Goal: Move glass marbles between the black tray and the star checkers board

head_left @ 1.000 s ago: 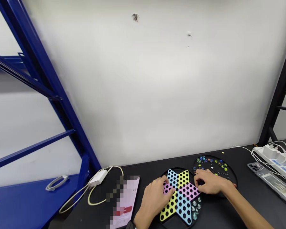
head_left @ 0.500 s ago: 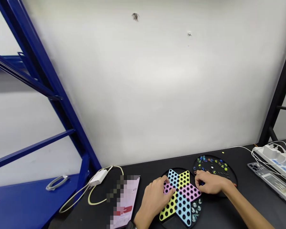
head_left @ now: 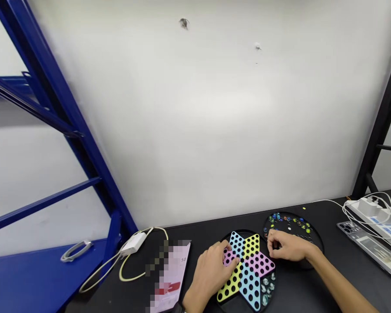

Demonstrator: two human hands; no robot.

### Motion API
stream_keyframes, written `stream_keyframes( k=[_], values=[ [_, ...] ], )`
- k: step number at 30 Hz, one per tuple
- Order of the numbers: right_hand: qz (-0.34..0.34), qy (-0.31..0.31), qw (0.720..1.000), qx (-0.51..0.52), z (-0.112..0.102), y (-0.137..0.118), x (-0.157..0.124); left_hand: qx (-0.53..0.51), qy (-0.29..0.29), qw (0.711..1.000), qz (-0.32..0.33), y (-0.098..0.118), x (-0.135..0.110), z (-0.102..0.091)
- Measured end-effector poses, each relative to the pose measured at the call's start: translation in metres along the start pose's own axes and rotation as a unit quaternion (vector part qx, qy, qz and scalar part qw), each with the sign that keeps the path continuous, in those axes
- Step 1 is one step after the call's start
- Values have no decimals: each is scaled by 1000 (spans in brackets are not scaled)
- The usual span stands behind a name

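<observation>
A round black game board with a star of blue, yellow and pink perforated triangles (head_left: 247,271) lies on the black table near the front edge. My left hand (head_left: 211,271) rests flat on the board's left side, fingers stretched onto a pink triangle. My right hand (head_left: 288,248) lies over the near edge of a round black tray of several coloured marbles (head_left: 291,226) just right of the board. Its fingers are curled together in a pinch; whatever sits between them is hidden. A few clear marbles (head_left: 267,287) sit in the board's lower right rim.
A phone with a lit screen (head_left: 171,278) lies left of the board. A white charger with cable (head_left: 133,243) lies further left by a blue shelf frame (head_left: 68,117). A white power strip with cables (head_left: 376,211) and a phone case (head_left: 369,248) lie at the right.
My right hand has drawn slightly back from the board's edge towards the marble tray. My left hand has stayed on the board.
</observation>
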State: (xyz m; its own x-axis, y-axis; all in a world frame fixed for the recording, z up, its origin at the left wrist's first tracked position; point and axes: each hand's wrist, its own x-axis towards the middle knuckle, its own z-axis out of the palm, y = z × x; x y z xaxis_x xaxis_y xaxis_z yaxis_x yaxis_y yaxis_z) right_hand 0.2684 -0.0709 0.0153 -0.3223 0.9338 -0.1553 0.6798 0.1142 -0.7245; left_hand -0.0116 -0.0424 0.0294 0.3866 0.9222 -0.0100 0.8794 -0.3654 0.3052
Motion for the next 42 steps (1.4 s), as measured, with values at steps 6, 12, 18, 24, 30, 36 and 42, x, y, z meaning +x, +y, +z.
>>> stream_keyframes(
  k=[6,12,18,24,30,36,42],
  values=[
    [25,221,974,-49,-10,19,2,8,8,1000,8,0,0,-2],
    [132,287,924,-216,-14,38,0,40,13,999,-13,-1,2,-4],
    [148,290,907,-265,-10,40,3,68,33,996,-41,3,4,-3],
    [24,254,950,-178,24,2,14,94,33,994,-40,2,3,5],
    [19,207,944,-256,56,-23,24,80,41,996,-21,1,4,12],
    [48,168,931,-321,54,-22,35,76,34,996,-16,-1,6,14],
    [43,180,926,-330,54,-20,43,64,36,997,-12,-4,8,20]
  ],
)
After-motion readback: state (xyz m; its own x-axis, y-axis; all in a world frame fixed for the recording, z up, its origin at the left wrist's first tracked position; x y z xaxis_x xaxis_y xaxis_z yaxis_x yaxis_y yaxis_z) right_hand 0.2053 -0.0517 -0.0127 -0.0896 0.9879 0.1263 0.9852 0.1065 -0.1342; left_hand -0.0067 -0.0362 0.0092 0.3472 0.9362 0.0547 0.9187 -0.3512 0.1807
